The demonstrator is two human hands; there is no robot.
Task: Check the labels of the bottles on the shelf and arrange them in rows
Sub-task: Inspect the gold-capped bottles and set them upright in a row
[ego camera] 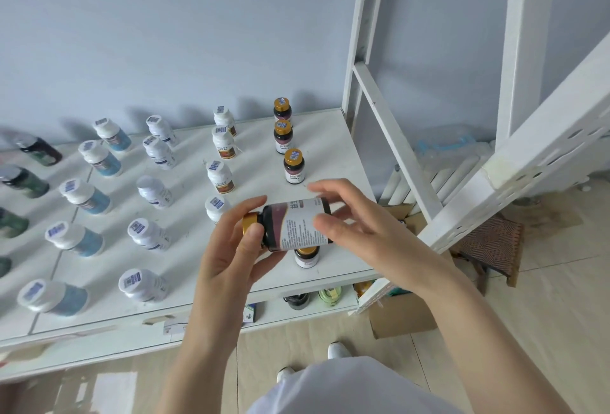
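- Dark bottle with a gold screw cap and a white printed label: held on its side in the air above the front right part of the white shelf board, cap pointing left. The label print is too small to read.
- Left hand: fingers and thumb curl round the cap end and grip it, so most of the cap is covered.
- Right hand: the thumb lies on the label face and the fingers wrap behind the base end, gripping it. The upper fingertips are blurred.
- Second gold-capped dark bottle: upright on the shelf just below the held one, its top partly hidden.
- Three gold-capped dark bottles: upright in a file running toward the wall, near the shelf's right edge.
- White bottles with orange-brown labels: the next file to the left. The nearest one is partly hidden behind the left hand.
- White bottles with pale labels and white-capped blue-labelled bottles: two further files to the left.
- Dark green bottles: at the left edge, blurred and cut off by the frame.
- Lower-shelf items: only partly visible beneath the board edge, not identifiable.
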